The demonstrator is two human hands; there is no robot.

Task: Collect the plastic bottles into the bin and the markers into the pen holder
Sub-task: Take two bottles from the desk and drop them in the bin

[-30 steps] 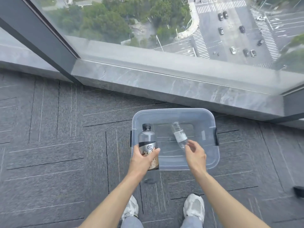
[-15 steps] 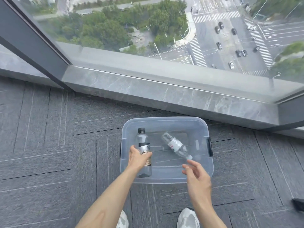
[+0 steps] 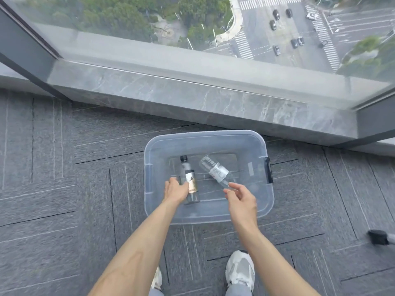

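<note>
Two bottles lower inside bin (image 3: 265,201) now; left hand (image 3: 175,190) gripping dark-capped bottle (image 3: 189,180); right hand (image 3: 241,199) spread, clear bottle (image 3: 215,170) released

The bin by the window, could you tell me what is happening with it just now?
A person stands over the clear plastic bin on the carpet, putting bottles in. The left hand holds the black-capped bottle inside the bin. The right hand is open, fingers spread, just beside the clear bottle, which lies tilted in the bin. No markers or pen holder are in view.
</note>
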